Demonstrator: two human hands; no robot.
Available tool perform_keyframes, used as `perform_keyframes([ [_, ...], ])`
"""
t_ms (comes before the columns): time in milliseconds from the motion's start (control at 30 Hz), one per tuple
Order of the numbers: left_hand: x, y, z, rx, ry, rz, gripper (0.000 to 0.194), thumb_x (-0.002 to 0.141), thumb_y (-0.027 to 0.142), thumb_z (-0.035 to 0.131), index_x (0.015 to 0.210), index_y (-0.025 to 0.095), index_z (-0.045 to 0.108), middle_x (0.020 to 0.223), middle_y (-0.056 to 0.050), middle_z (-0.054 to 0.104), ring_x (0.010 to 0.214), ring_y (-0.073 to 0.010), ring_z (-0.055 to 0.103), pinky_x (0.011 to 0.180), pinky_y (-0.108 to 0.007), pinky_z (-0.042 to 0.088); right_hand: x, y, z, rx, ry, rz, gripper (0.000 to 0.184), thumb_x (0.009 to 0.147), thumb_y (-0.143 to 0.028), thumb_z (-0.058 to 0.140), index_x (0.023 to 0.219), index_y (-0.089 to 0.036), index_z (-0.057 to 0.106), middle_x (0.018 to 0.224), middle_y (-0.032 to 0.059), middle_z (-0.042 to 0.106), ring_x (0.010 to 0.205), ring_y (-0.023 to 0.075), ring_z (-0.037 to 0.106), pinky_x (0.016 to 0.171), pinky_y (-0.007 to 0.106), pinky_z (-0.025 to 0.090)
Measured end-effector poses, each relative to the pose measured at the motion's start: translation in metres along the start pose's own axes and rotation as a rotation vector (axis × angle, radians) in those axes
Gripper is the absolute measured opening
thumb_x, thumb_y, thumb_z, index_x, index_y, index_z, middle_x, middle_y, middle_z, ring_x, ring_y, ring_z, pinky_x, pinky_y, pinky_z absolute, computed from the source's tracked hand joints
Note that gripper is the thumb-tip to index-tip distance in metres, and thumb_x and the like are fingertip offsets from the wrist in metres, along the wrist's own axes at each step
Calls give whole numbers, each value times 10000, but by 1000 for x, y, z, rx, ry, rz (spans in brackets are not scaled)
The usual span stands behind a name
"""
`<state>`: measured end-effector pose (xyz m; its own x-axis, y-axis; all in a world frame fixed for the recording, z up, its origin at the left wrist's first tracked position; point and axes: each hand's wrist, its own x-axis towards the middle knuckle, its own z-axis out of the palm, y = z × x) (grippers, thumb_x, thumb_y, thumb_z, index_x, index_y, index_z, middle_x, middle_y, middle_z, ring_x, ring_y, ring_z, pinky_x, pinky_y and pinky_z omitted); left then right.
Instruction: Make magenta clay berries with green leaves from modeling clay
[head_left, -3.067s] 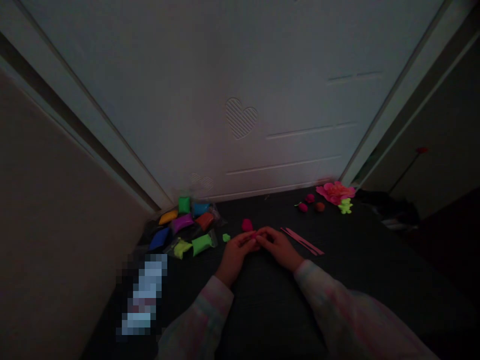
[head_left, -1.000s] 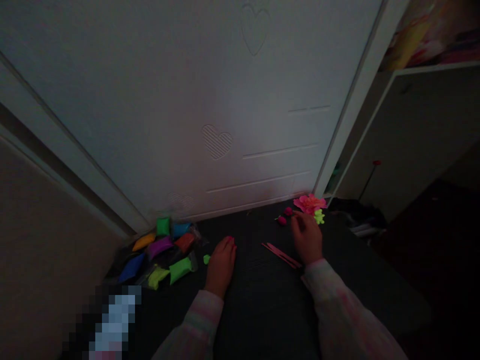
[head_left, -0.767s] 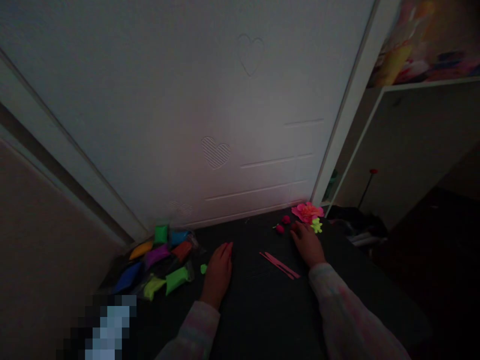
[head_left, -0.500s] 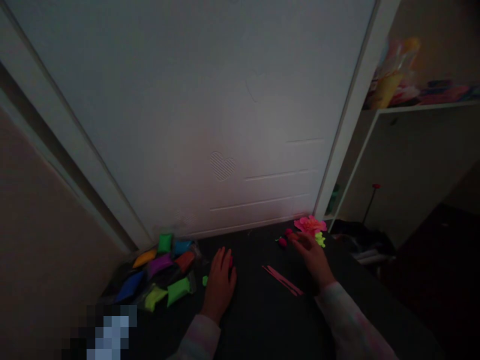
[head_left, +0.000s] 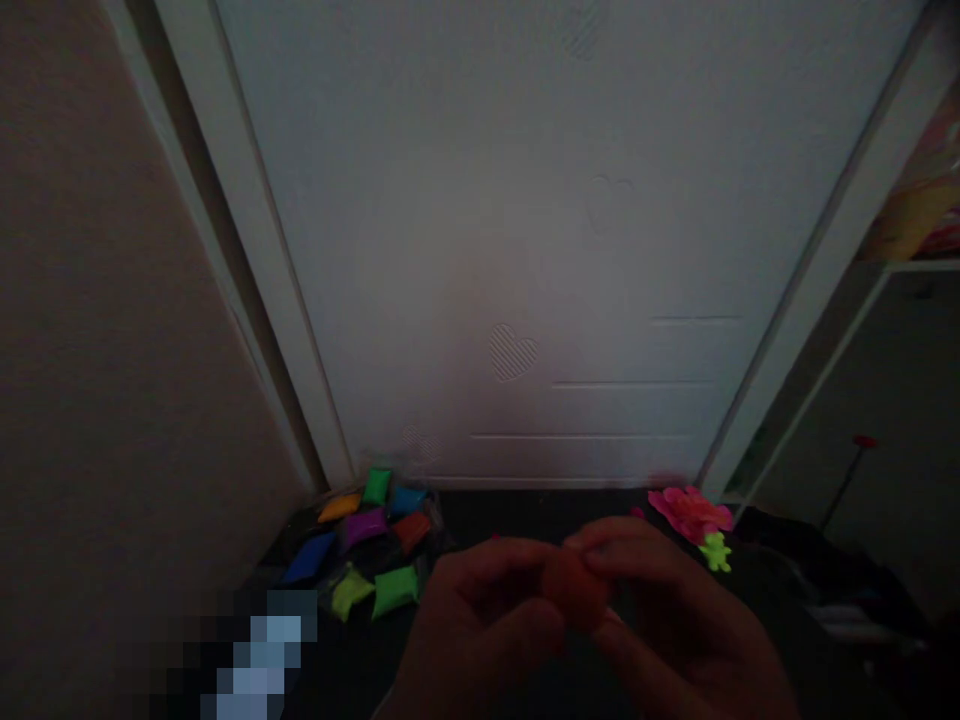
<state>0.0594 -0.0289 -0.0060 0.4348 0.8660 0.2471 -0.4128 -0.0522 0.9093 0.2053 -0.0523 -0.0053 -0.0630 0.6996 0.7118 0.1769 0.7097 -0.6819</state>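
Note:
An orange-red clay ball (head_left: 574, 592) is held up close to the camera, pinched from both sides. My left hand (head_left: 476, 625) grips its left side between thumb and fingers. From the right, my right hand (head_left: 682, 620) holds it with the thumb below and fingers on top. Both hands are closed on the ball. Behind them, much of the dark table is hidden, including where the pink strips lay. A small dark pink piece (head_left: 637, 513) peeks out behind my right hand.
Packets of coloured clay (head_left: 365, 526) lie at the left. A pink flower-shaped piece (head_left: 690, 512) and a yellow-green figure (head_left: 716, 552) lie at the back right. A white panel (head_left: 480, 250) with embossed hearts rises behind the table (head_left: 517, 507). A shelf unit (head_left: 915, 268) stands at right.
My right hand has left the back right with the orange-red ball. My left hand has lifted off the table, and both hands now meet around the ball. The view has shifted.

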Motion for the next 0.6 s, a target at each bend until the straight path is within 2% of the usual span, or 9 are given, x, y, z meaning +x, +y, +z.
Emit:
perform_keyframes([
  [100, 2, 3, -4, -115, -4, 2, 286, 560, 399, 726, 760, 197, 697, 638, -14, 646, 573, -111, 553, 567, -214, 447, 6, 5, 5, -72, -1, -62, 262, 742, -299, 599, 994, -369, 580, 823, 36, 632, 732, 189, 608, 619, 301, 535],
  [200, 6, 3, -5, -172, 1, -70, 224, 554, 337, 743, 702, 178, 686, 607, 4, 611, 533, -73, 506, 519, -168, 414, 9, 10, 6, -107, -47, -69, 284, 754, -296, 581, 1023, -389, 579, 843, 39, 640, 726, 192, 612, 606, 301, 541],
  [300, 8, 2, -4, -220, 2, -122, 203, 606, 351, 706, 634, 153, 671, 573, 1, 590, 504, -63, 483, 486, -155, 396, 10, 13, 3, -132, -78, -36, 337, 735, -317, 597, 1063, -389, 571, 921, 52, 643, 806, 226, 616, 653, 330, 547],
  [400, 6, 2, -2, -270, 4, -158, 214, 611, 361, 701, 615, 148, 675, 570, -11, 608, 532, -80, 521, 532, -172, 419, 9, 15, 4, -140, -105, -14, 462, 694, -350, 636, 1140, -384, 523, 1026, 52, 628, 930, 260, 593, 755, 360, 529],
  [500, 4, 3, 1, -283, 20, -178, 199, 603, 347, 710, 608, 150, 682, 561, -13, 615, 525, -82, 525, 541, -179, 421, 8, 14, 8, -155, -128, -49, 536, 693, -328, 645, 1191, -405, 464, 1083, 21, 615, 1000, 251, 566, 826, 350, 503],
  [600, 3, 3, 2, -288, 42, -207, 205, 591, 344, 717, 567, 146, 668, 523, -9, 593, 469, -71, 488, 477, -174, 392, 7, 13, 11, -183, -147, -67, 532, 716, -321, 628, 1205, -409, 439, 1088, 1, 612, 1003, 225, 564, 822, 313, 505],
])
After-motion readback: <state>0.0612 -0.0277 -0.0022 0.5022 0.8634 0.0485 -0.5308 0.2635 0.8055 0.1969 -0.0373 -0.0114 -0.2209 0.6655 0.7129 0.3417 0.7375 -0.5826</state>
